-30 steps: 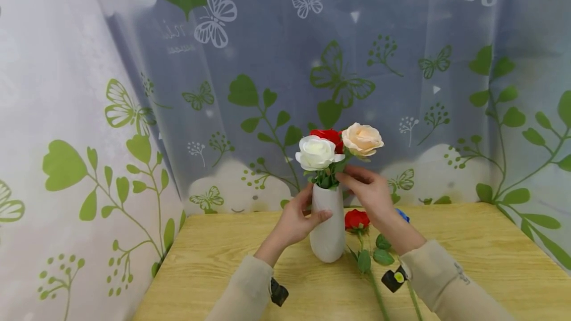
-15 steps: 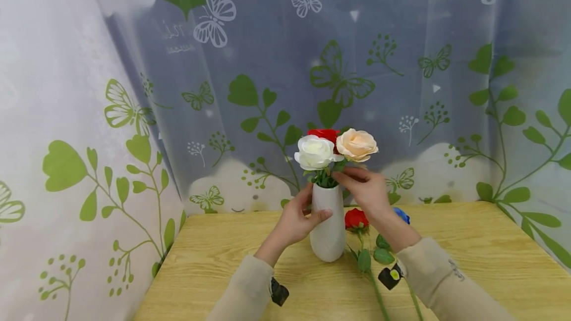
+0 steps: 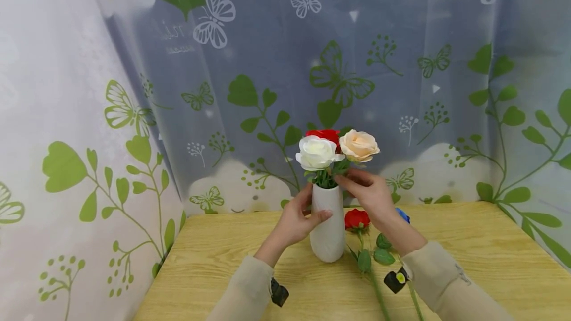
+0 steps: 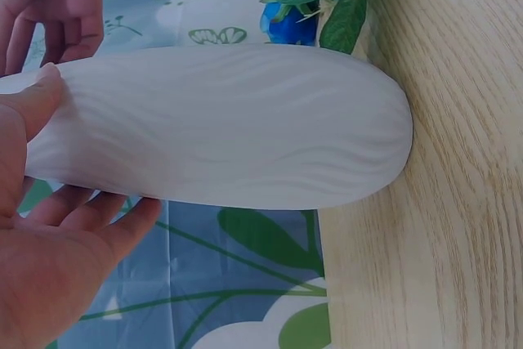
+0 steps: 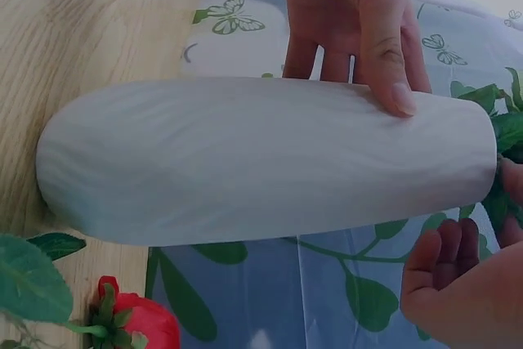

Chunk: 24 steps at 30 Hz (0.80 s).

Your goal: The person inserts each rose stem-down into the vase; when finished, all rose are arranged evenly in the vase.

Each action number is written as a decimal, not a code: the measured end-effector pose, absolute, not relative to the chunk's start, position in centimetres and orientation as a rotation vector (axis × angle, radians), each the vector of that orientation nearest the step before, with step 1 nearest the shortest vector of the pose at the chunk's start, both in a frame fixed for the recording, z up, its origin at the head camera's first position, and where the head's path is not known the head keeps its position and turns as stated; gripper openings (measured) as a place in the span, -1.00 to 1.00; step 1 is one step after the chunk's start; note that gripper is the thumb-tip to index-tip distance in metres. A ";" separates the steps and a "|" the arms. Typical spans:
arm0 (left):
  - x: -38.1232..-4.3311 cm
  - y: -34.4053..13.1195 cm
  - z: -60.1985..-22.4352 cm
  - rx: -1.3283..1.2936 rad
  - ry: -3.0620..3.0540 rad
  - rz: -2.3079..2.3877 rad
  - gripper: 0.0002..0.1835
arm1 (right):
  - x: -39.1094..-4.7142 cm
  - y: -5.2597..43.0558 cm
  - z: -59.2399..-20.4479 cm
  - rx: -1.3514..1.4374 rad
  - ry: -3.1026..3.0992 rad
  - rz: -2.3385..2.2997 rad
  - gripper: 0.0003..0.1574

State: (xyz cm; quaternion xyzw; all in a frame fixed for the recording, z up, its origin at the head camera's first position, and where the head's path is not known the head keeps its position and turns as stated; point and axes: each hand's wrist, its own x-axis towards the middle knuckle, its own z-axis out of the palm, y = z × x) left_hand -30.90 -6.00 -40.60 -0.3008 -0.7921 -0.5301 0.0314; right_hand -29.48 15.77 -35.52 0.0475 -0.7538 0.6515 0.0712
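A white vase with a wavy surface stands upright on the wooden table. My left hand grips it near the top, thumb across its front, fingers behind. In the vase are a white rose, a red rose and a peach rose, which leans right. At the vase mouth, my right hand pinches the green stem below the peach rose. In the right wrist view, the fingertips by the leaves are partly cut off by the frame edge, and the other fingers curl loosely below the vase.
To the right of the vase, a second red rose lies on the table with its long stem toward me. A blue rose lies beside it, partly behind my right forearm. A patterned curtain hangs behind the table.
The peach rose has come down and slightly left, closer to the other blooms, with my right hand on its stem. My left hand and the vase have stayed in place.
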 end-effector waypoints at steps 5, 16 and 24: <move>-31.0 -5.9 -40.6 -0.923 -2.437 -1.647 -0.23 | -28.9 17.4 -36.4 0.217 -2.253 1.993 -0.26; -30.8 -6.0 -40.5 -0.926 -2.443 -1.647 -0.19 | -28.1 23.2 -38.4 0.326 -2.378 1.976 -0.30; -30.9 -6.0 -40.6 -0.924 -2.452 -1.640 -0.18 | -27.2 26.8 -40.7 0.306 -2.471 2.029 -0.27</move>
